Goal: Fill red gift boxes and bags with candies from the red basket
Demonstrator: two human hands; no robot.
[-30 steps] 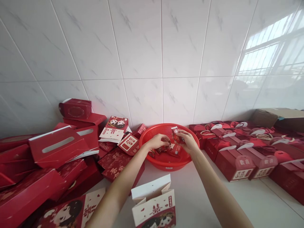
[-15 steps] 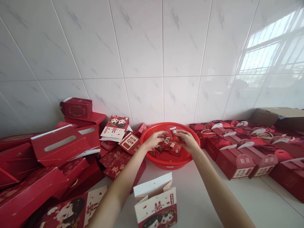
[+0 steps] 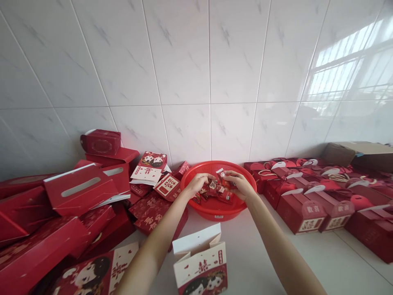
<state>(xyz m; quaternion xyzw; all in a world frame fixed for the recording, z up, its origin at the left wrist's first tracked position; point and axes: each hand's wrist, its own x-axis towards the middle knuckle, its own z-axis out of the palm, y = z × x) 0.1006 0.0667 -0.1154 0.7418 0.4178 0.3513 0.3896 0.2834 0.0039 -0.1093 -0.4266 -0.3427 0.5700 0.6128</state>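
Red plastic basin (image 3: pixel 218 211) at twelve o'clock on the white worktop (image 3: pixel 251 262), holding loose red-wrapped sweets (image 3: pixel 225 196). Left hand (image 3: pixel 199 183) curled, contents hidden; right hand (image 3: pixel 241 184) closed on a wrapped sweet (image 3: pixel 221 176), both above the basin. Paper gift bag (image 3: pixel 199 258) at six o'clock; red gift boxes (image 3: pixel 302 215) at three o'clock.

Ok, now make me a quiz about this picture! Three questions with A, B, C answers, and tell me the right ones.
1. Where are the left hand and right hand?
A) in a cardboard box
B) over a red basket
C) behind the wall

2. What colour are the wall tiles?
A) white
B) green
C) black

3. How is the basket sitting?
A) upside down
B) on its side
C) right way up, holding small red packets

Answers:
1 B: both hands are above its middle.
2 A: grey veins run across white.
3 C: the packets lie inside.
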